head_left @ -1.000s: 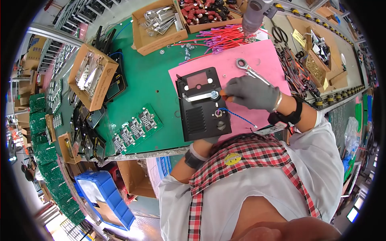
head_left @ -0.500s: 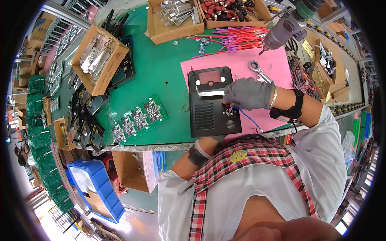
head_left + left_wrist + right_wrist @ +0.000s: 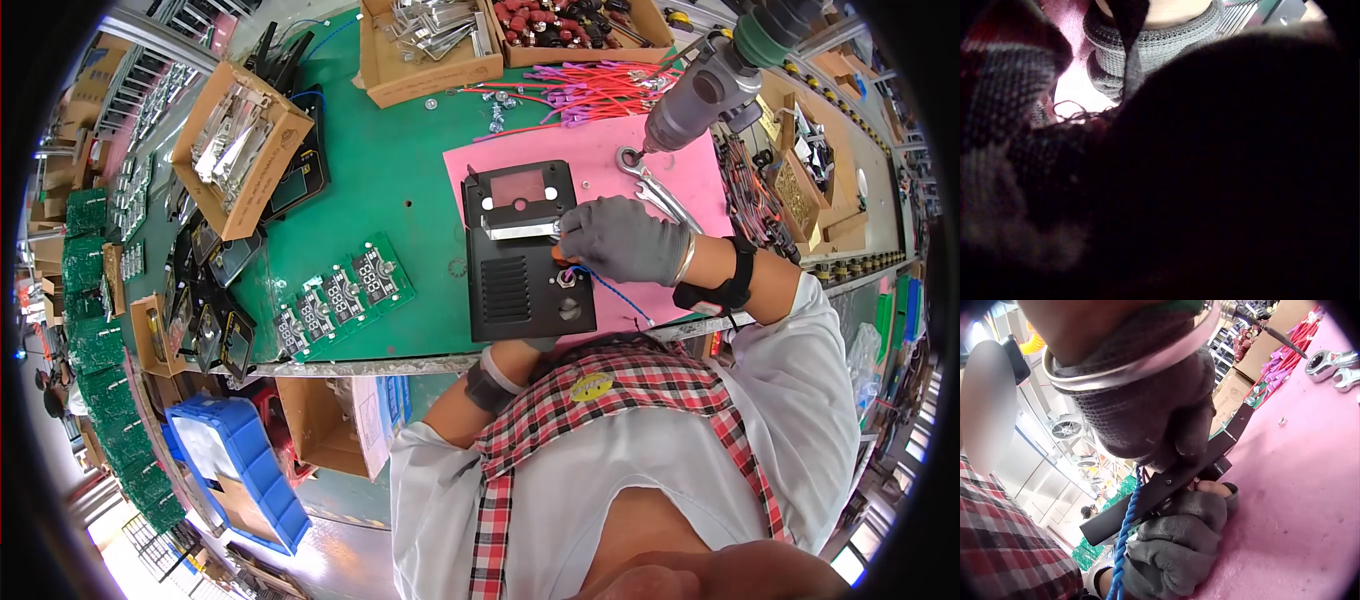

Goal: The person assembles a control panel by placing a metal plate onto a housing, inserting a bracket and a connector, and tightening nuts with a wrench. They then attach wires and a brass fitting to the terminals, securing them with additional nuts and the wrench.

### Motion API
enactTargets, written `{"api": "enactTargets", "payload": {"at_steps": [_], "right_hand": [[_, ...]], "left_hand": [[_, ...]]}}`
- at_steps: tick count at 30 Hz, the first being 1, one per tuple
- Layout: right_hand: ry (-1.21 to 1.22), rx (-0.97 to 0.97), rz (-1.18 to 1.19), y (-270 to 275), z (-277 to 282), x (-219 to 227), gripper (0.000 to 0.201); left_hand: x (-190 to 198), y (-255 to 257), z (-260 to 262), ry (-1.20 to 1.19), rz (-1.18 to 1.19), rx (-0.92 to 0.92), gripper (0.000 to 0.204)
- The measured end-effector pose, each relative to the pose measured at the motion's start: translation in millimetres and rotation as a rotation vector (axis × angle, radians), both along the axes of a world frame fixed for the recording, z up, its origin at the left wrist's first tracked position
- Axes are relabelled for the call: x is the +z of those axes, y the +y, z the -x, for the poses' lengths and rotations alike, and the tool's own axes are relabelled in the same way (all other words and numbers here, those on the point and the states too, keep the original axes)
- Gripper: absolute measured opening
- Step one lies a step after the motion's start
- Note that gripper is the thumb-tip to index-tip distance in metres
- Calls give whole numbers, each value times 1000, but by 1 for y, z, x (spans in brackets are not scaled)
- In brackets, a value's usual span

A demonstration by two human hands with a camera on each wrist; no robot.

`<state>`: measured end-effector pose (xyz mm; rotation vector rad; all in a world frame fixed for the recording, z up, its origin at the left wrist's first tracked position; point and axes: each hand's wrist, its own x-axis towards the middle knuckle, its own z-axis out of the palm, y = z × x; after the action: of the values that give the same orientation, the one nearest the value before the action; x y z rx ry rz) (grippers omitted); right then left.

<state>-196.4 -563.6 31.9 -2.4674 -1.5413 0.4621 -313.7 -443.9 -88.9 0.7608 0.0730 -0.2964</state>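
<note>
A black metal panel (image 3: 505, 290) with slots and a window stands at the table's front edge. Across it lies a silver strip (image 3: 520, 231). My gloved right hand (image 3: 630, 240) is over the strip's right end, its curled fingers pinching and hiding the bolt there. From below, my gloved left hand (image 3: 1172, 550) grips the panel with curled fingers, a bare fingertip (image 3: 1213, 487) at its underside in the right wrist view. The head view shows little of this hand. A twisted blue wire (image 3: 615, 292) hangs from the panel beside a round metal fitting (image 3: 567, 279). Cloth and darkness fill most of the left wrist view.
A power drill (image 3: 690, 100) hangs tip down above two wrenches (image 3: 665, 200) on the pink mat (image 3: 690, 155). Red wires (image 3: 600, 90) and parts boxes (image 3: 430, 75) line the back. Circuit boards (image 3: 345, 295) lie left of the panel.
My right hand has moved left onto the strip's end, covering the bolt that showed earlier. The head view has shifted, and the hanging drill reaches lower in it. My left hand stays under the panel.
</note>
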Motion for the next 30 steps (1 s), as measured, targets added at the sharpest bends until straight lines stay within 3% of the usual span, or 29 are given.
{"api": "enactTargets", "payload": {"at_steps": [10, 12, 15, 17, 19, 21, 26, 30], "right_hand": [[112, -85, 8, 7, -3, 4, 12], [118, -109, 43, 9, -3, 2, 11], [53, -73, 58, 9, -3, -1, 12], [43, -92, 6, 7, -4, -2, 13], [46, -120, -28, 5, -4, -2, 12], [64, -163, -52, 4, -4, -3, 10], [93, -147, 26, 14, 3, -7, 13], [77, -161, 35, 10, 2, -12, 14]], "left_hand": [[-2, 1, 0, -47, -84, -2, 15], [-5, 1, 1, -40, 6, -14, 16], [-4, 2, -1, 87, 326, -42, 25], [33, 9, -8, 139, 553, -34, 34], [24, 17, 3, -36, -78, -30, 46], [14, 26, 15, -160, -362, -41, 57], [22, 27, 28, -138, -8, 106, 79], [17, 26, 31, 33, 38, 78, 75]]}}
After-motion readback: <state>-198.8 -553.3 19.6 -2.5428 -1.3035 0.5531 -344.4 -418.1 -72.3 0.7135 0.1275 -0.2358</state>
